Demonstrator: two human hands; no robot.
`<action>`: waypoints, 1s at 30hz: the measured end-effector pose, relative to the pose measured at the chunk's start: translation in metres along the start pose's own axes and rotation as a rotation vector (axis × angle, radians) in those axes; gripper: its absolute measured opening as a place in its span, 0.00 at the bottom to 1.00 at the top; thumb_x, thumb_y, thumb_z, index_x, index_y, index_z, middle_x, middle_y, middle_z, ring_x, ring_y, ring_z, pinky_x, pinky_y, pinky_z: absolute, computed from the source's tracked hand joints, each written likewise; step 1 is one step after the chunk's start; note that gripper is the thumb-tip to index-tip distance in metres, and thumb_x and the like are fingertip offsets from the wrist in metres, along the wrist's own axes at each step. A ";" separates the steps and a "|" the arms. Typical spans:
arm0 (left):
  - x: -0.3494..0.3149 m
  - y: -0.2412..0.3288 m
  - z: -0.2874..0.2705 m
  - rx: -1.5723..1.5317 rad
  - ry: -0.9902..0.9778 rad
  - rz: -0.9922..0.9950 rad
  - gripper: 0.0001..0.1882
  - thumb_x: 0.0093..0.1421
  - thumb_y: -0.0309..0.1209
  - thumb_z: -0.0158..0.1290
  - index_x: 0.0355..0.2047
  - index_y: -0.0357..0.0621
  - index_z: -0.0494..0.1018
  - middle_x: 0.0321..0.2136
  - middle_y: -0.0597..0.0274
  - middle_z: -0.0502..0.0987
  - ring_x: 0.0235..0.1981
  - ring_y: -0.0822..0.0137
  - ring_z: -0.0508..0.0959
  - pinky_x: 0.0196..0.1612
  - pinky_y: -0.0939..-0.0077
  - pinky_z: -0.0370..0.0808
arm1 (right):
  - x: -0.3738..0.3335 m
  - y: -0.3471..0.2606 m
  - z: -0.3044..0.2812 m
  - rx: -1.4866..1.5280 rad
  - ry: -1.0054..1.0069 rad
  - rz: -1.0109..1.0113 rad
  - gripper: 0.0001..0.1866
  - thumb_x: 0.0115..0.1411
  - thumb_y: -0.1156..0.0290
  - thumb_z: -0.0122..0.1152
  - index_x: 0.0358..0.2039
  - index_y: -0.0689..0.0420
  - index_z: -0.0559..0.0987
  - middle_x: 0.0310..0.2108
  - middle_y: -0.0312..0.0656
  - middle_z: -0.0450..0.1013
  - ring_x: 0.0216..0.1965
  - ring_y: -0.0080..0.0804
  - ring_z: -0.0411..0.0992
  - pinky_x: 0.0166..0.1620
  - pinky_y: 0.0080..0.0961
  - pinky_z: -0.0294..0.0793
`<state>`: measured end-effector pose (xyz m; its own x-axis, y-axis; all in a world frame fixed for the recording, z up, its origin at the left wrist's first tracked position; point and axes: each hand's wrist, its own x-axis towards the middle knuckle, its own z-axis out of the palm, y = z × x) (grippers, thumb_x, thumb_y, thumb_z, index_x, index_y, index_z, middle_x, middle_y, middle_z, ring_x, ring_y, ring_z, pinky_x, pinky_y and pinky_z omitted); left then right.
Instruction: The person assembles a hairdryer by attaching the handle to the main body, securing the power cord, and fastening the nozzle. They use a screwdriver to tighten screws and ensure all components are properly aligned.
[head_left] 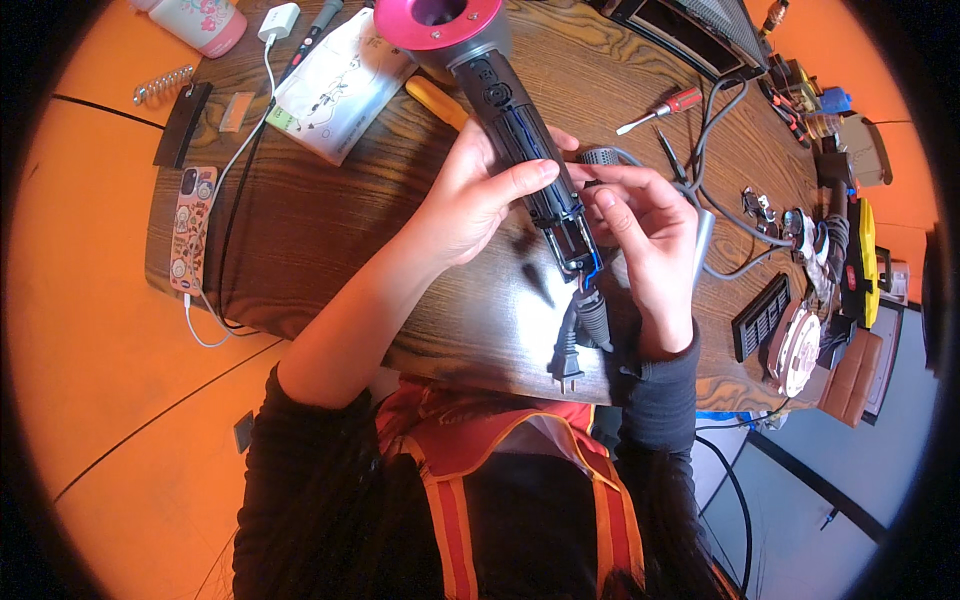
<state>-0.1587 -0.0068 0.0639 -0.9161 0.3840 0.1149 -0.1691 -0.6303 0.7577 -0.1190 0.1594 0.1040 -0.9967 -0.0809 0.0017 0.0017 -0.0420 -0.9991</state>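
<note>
Magenta and dark grey, one hair dryer is held up above the wooden table in the head view, slanting from its pink-ringed head at the top down to the lower end of its handle. The handle stands open along its length, showing black inner parts and a blue wire near the bottom. One ribbed cord sleeve hangs close to that end, and just beside it is one black plug with two metal prongs.

Two bare hands are at the dryer. The left hand is wrapped round the handle, thumb laid across the front and fingers behind, a firm grasp. The right hand has its fingers bent and its thumb close to them, beside the handle; whether they pinch something there cannot be told. One grey perforated cylinder sits just past those fingertips.

Beyond lie one red-handled screwdriver, one thin black tool and one yellow-orange bar, partly hidden by the dryer. Toward the left are one printed white packet, one phone in a patterned case, one white charger, one metal spring and one pink-and-white bottle. Near the right edge is one black slatted panel.
</note>
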 end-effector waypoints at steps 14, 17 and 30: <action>-0.001 -0.008 0.004 0.049 0.012 0.086 0.24 0.55 0.23 0.48 0.50 0.39 0.53 0.46 0.48 0.65 0.48 0.49 0.69 0.53 0.57 0.66 | -0.001 0.001 0.007 0.124 -0.023 0.052 0.16 0.50 0.82 0.55 0.41 0.62 0.69 0.35 0.38 0.68 0.32 0.20 0.68 0.36 0.15 0.70; 0.001 -0.006 0.003 0.045 0.020 0.078 0.23 0.55 0.23 0.48 0.50 0.39 0.53 0.45 0.47 0.66 0.48 0.48 0.70 0.51 0.55 0.68 | -0.001 -0.006 -0.002 0.087 0.039 0.063 0.14 0.52 0.80 0.55 0.41 0.61 0.69 0.33 0.37 0.69 0.31 0.20 0.69 0.33 0.15 0.71; -0.001 -0.002 0.005 0.249 0.142 0.066 0.22 0.53 0.22 0.48 0.46 0.40 0.52 0.39 0.54 0.66 0.36 0.59 0.75 0.40 0.62 0.75 | -0.009 -0.011 -0.063 -0.810 0.373 -0.023 0.08 0.49 0.79 0.57 0.32 0.63 0.76 0.23 0.45 0.75 0.24 0.28 0.75 0.29 0.19 0.71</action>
<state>-0.1557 -0.0025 0.0652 -0.9668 0.2384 0.0915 -0.0293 -0.4595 0.8877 -0.1147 0.2231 0.1119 -0.9574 0.2470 0.1496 0.0647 0.6883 -0.7225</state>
